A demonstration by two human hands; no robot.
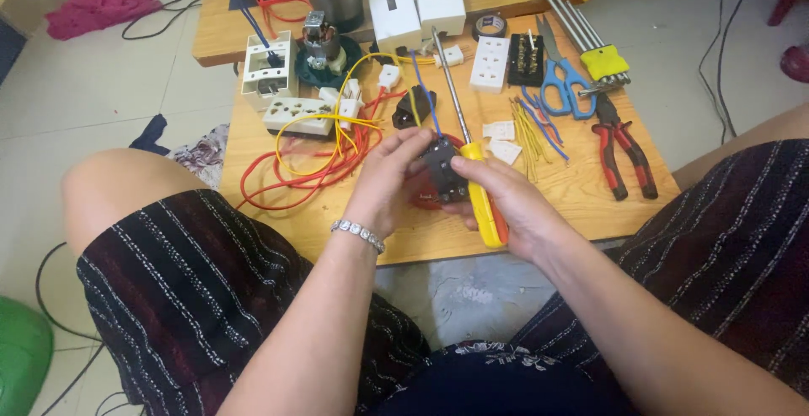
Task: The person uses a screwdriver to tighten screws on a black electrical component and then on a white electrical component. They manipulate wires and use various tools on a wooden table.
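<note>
My left hand (386, 176) grips a small dark electrical part (442, 171) with a blue wire rising from it, held above the low wooden table (581, 193). My right hand (510, 201) also touches that part and holds a screwdriver with a yellow handle (483, 201); its long metal shaft (447, 75) points away from me. A red piece shows just under the dark part. A bracelet sits on my left wrist.
Red and yellow wires (324, 159), white socket strips (297, 115), white boxes (415, 1), blue scissors (563, 83), red pliers (624, 150), hex keys (590, 37), a tape roll (490, 25) and cut wire pieces (531, 134) lie on the table. My knees flank it.
</note>
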